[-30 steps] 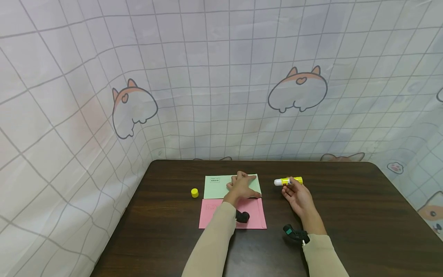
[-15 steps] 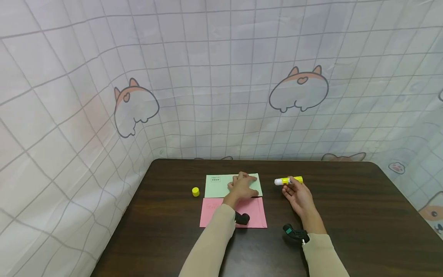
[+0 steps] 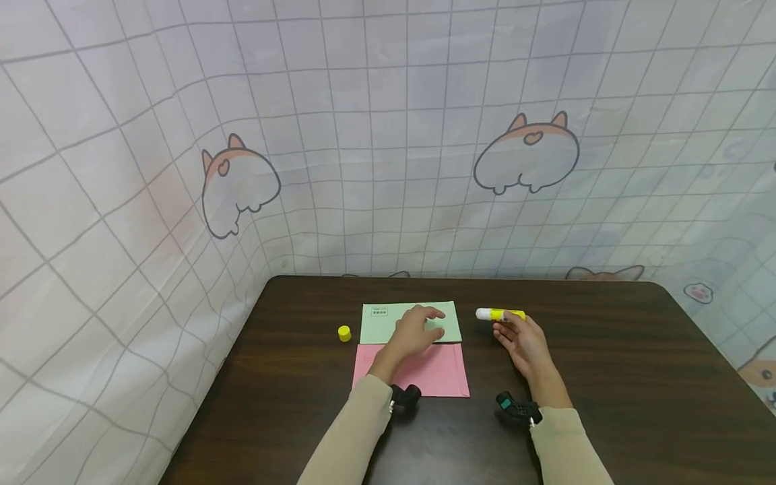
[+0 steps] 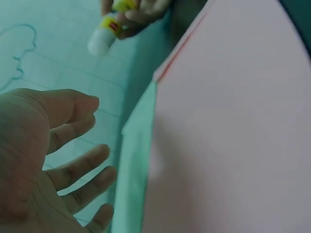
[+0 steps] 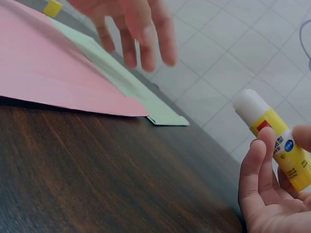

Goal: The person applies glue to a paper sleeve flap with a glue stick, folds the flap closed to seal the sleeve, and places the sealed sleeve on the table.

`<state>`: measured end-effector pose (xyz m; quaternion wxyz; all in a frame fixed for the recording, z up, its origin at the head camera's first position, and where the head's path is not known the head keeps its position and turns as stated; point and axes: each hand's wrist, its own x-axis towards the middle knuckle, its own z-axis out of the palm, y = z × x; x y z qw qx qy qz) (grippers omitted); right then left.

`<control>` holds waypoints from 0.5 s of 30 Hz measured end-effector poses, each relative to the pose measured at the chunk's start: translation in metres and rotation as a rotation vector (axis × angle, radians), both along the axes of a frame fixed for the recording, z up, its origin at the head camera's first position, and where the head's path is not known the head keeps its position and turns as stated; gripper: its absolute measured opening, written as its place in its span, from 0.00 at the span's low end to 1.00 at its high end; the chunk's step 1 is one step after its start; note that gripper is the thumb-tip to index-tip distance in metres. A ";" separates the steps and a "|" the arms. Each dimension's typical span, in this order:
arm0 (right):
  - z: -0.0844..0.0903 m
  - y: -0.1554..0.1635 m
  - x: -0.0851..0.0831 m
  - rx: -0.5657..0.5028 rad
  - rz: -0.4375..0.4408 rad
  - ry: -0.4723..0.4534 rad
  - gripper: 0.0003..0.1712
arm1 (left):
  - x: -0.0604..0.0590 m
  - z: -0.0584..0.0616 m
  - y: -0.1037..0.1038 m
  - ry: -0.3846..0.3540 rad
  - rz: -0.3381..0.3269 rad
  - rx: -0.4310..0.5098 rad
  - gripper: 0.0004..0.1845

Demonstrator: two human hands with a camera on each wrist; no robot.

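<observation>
My left hand hovers over the envelopes with its fingers loosely spread and nothing in them; the left wrist view shows air between it and the paper. Beneath it lies a pale green envelope with a small printed box near its upper left. A pink envelope lies directly in front, edge to edge with the green one. To the right, my right hand pinches a yellow glue stick between thumb and fingers. The stick is uncapped, its white end pointing left, and it is held above the table.
A yellow cap stands on the dark wooden table, left of the green envelope. Behind the table hangs a white gridded cloth with cartoon animals. Each wrist wears a black camera strap.
My left hand has lifted off the green envelope and drawn back to the left, its fingers relaxing. The glue stick in my right hand has shifted slightly left.
</observation>
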<state>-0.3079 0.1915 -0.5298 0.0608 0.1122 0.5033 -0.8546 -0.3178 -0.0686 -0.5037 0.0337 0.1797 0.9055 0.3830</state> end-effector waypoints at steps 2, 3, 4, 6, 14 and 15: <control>0.000 -0.001 0.000 0.003 0.005 0.015 0.11 | 0.006 0.003 -0.003 0.020 -0.005 0.018 0.18; 0.000 -0.001 0.001 0.004 0.009 0.019 0.11 | 0.010 0.004 -0.005 0.023 -0.005 0.029 0.18; 0.000 -0.001 0.001 0.004 0.013 0.017 0.11 | 0.013 0.006 -0.007 0.024 -0.005 0.044 0.17; -0.001 -0.002 0.001 0.008 0.022 0.014 0.12 | 0.019 0.009 -0.011 0.020 0.004 0.084 0.17; 0.001 -0.001 -0.001 0.040 0.038 0.009 0.16 | 0.031 0.013 -0.017 0.032 0.088 0.188 0.14; 0.001 -0.001 -0.001 0.048 0.041 0.009 0.16 | 0.031 0.013 -0.017 0.033 0.097 0.192 0.14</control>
